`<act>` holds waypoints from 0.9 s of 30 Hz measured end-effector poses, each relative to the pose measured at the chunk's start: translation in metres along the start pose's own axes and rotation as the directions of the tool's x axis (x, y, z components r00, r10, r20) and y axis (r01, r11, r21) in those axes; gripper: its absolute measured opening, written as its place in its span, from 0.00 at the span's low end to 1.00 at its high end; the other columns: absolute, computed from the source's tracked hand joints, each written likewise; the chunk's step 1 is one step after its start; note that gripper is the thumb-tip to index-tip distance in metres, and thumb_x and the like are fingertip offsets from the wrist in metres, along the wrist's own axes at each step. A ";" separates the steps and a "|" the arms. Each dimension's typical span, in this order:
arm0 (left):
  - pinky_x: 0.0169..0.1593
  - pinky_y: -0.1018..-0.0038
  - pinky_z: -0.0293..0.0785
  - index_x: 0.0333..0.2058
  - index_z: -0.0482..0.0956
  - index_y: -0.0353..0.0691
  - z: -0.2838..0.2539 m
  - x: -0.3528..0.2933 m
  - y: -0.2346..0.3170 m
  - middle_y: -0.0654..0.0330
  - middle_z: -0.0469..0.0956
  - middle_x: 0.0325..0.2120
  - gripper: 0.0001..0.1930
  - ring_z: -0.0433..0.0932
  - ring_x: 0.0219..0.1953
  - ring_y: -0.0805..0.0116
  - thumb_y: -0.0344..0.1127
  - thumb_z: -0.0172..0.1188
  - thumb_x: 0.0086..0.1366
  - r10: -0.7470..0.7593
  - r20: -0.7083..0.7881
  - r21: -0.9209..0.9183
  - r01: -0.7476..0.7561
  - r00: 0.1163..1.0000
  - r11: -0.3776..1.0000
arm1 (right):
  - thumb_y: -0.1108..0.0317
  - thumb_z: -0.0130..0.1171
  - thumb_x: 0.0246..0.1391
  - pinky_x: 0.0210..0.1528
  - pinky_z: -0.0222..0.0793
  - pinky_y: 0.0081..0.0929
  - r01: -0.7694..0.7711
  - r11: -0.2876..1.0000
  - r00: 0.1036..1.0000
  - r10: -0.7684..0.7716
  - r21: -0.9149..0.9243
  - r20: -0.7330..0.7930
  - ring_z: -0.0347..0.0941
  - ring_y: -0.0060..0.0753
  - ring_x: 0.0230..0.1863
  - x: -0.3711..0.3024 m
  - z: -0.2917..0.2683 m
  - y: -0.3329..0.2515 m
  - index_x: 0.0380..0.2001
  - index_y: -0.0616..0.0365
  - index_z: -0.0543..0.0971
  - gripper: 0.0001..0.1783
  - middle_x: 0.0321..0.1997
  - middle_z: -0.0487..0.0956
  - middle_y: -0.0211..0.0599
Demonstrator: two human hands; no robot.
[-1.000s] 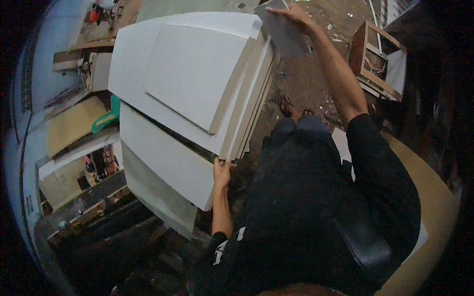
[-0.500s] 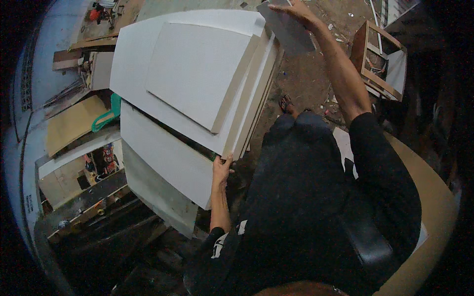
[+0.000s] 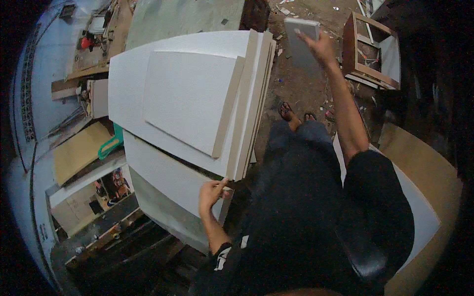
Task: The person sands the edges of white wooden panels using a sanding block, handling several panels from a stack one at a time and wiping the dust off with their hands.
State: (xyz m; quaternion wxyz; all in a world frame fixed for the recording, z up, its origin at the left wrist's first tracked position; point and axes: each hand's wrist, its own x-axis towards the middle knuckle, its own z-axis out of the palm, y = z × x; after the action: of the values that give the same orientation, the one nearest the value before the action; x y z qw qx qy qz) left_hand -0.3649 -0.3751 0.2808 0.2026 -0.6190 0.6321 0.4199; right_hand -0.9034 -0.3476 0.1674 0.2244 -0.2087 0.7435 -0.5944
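Note:
My right hand grips a flat rectangular grey-white board piece, its thumb across the broad face. The piece hangs off the stack's right side, above the ground. My left hand is at the near corner of the stacked white panels, fingers apart and the index finger stretched toward that corner. Whether the fingertip touches the edge is unclear. A smaller white panel lies on top of the stack. Below my left hand's side, another white panel sits lower, with a dark gap between.
A wooden frame cabinet lies at the far right on the littered dirt floor. Brown and white sheets lean at my right. A green curved object and a tan board are left of the stack.
My right hand has brought the board piece down and nearer, clear of the stack's far corner. My left hand has loosened from the near corner. The whole view has shifted.

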 end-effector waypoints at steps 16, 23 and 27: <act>0.39 0.61 0.72 0.31 0.84 0.40 -0.049 0.293 0.392 0.50 0.80 0.25 0.31 0.79 0.34 0.52 0.64 0.47 0.62 0.813 0.094 0.516 -0.727 0.574 0.454 | 0.62 0.65 0.34 0.35 0.75 0.38 0.460 0.808 0.853 -0.517 -0.369 -0.069 0.78 0.49 0.34 -0.093 0.092 0.014 0.34 0.58 0.78 0.20 0.32 0.80 0.46; 0.35 0.63 0.72 0.28 0.83 0.41 -0.043 0.303 0.409 0.54 0.79 0.21 0.28 0.79 0.28 0.53 0.63 0.50 0.60 0.882 0.104 0.462 -0.808 0.460 0.366 | 0.68 0.68 0.40 0.31 0.74 0.33 0.427 0.803 0.843 -0.519 -0.415 -0.138 0.79 0.46 0.28 -0.081 0.085 -0.015 0.34 0.59 0.79 0.15 0.28 0.80 0.44; 0.35 0.63 0.72 0.28 0.83 0.40 -0.043 0.296 0.409 0.54 0.79 0.22 0.28 0.78 0.29 0.53 0.63 0.50 0.60 0.870 0.076 0.521 -0.764 0.486 0.382 | 0.67 0.68 0.38 0.31 0.73 0.35 0.363 0.835 0.865 -0.467 -0.414 -0.184 0.78 0.48 0.27 -0.032 0.081 -0.010 0.33 0.57 0.78 0.16 0.27 0.79 0.43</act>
State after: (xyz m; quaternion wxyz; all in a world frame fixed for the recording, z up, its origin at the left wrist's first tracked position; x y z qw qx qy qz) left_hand -0.7879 -0.6386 0.1905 0.0482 -0.1903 0.9552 0.2215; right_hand -0.8299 -0.3948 0.1642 -0.0605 -0.3191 0.8008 -0.5032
